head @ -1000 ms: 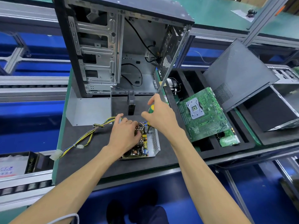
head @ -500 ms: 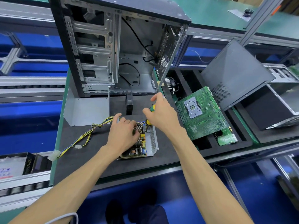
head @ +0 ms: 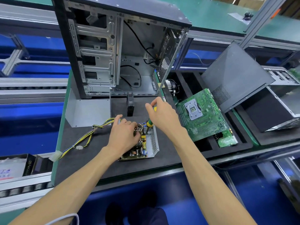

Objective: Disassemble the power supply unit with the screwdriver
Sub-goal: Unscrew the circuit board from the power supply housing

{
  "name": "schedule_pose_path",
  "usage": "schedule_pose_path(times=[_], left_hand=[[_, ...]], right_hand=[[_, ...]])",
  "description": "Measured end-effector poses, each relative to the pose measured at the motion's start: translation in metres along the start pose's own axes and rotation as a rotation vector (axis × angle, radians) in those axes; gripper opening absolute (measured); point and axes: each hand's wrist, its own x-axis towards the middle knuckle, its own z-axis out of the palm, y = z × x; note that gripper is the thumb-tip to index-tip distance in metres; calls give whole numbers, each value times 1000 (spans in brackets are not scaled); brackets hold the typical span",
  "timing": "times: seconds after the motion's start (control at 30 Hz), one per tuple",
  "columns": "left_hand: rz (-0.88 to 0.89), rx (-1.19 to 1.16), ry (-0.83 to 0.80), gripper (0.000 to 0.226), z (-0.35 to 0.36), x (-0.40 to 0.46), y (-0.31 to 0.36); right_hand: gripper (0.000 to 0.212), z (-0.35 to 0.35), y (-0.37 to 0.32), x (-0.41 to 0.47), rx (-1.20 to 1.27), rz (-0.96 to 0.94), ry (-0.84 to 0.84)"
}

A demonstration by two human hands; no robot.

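The opened power supply unit [head: 151, 144] lies on the black mat, its circuit board exposed inside a perforated metal tray. Its yellow and black cable bundle [head: 84, 138] trails off to the left. My left hand [head: 125, 135] rests on the board, fingers curled over the components at its far end. My right hand [head: 164, 116] grips the top of a green and yellow screwdriver [head: 149, 125], which stands nearly upright with its tip down at the far right corner of the unit.
An open computer case [head: 116, 49] stands upright behind the unit, with a grey metal cover [head: 87, 111] in front of it. A green motherboard [head: 203, 116] lies in a foam tray at right, beside a dark side panel [head: 235, 75]. The mat's front edge [head: 129, 177] is close.
The view has shifted slightly. My right hand stays on the upright screwdriver with its fingers turned a little; my left hand stays on the board.
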Motion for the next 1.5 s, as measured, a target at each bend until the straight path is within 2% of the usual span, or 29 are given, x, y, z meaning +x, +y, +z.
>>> schedule_pose_path(times=[0.07,0.2,0.33,0.4,0.5,0.7,0.87,1.07,1.13,1.23,1.4,1.5], left_hand=[[1,4,2,22,1,0,0],[6,23,-1,22,1,0,0],[4,17,3,22,1,0,0],[0,16,-1,22,1,0,-1],[2,4,3,20,0,-1,0],[4,2,-6,22,0,-1,-1],[9,-10,4,22,0,-1,-1],[4,-8,-4,22,1,0,0],[4,-8,-4,21,0,0,0],[6,-3,-1,21,0,0,-1],[6,-6,0,21,0,1,-1],[12,-3,12,21,1,1,-1]], right_hand=[[22,-2,2,-1,28,-41,8],[35,-1,0,-5,-29,-76,-10],[29,-2,0,-1,-82,2,13],[24,-2,-1,-1,-69,-32,-9],[38,-1,-5,-5,-72,-85,-49],[34,-3,-2,2,-103,43,-30],[43,-2,-9,-3,-101,-65,-79],[33,-6,-4,5,-181,65,-63],[33,-7,-6,4,-159,6,-97],[43,-7,-10,0,-188,-89,-125],[28,-8,-4,6,-168,6,-84],[38,-7,-3,1,-183,-87,-75]])
